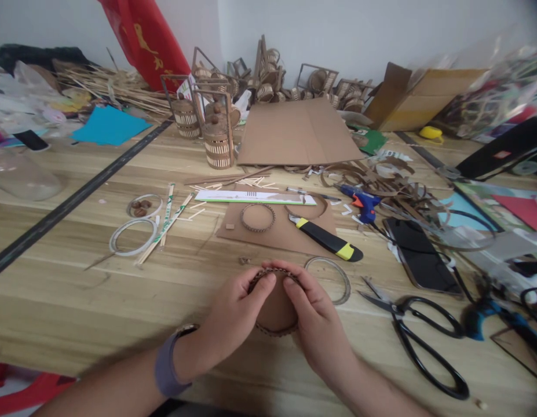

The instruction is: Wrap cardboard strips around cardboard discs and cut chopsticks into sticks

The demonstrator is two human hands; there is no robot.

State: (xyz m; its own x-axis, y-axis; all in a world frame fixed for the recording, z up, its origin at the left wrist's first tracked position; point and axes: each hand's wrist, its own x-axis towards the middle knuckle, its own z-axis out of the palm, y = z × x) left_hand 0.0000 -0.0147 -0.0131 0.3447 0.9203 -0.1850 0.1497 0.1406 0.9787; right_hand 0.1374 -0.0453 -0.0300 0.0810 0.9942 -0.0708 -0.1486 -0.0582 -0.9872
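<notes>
A round cardboard disc (277,310) with a ridged corrugated rim is held between both hands above the near part of the table. My left hand (240,307) is closed on its left edge, the thumb pressed on the flat face. On the opposite edge my right hand (314,307) grips in the same way, with its thumb near the top. The fingers behind the disc are partly hidden. Beyond the hands, a thin corrugated ring (258,218) and a box cutter (324,238) lie on a cardboard piece (233,217).
Black-handled scissors (418,330), a phone (420,255) and a blue glue gun (361,202) lie to the right. Tape rolls (132,236) and wrapped chopsticks (166,226) are at left. Small lidded baskets (218,145) and a large cardboard sheet (298,133) stand farther back.
</notes>
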